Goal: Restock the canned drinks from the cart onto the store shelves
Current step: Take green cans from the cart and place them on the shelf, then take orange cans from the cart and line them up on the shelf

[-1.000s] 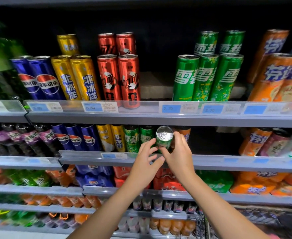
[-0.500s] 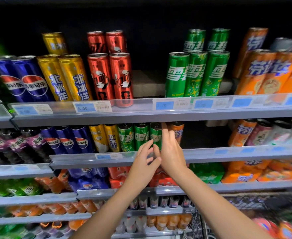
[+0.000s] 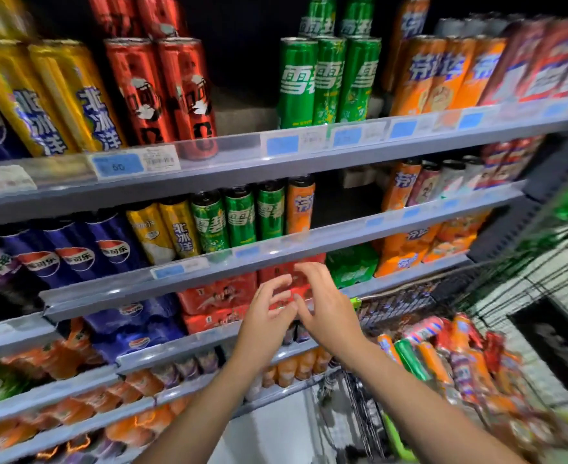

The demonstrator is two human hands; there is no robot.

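On the second shelf (image 3: 309,242), three green cans (image 3: 242,216) stand in a row next to an orange can (image 3: 300,205). My left hand (image 3: 267,309) and my right hand (image 3: 326,306) hover side by side below that shelf's front rail, in front of red multipacks (image 3: 222,296). Both hands hold nothing and their fingers are loosely spread. At the lower right lies the cart (image 3: 527,289), a wire basket with several loose cans (image 3: 443,360) in orange, green and red.
The top shelf (image 3: 242,155) carries tall yellow, red, green and orange cans. A dark gap (image 3: 343,199) sits right of the orange can on the second shelf. Lower shelves hold bottles and packs. The view is blurred from head motion.
The green can held a second ago now stands on the second shelf. Both hands let go and dropped below the shelf rail. The view swung right and down, bringing the cart into sight.
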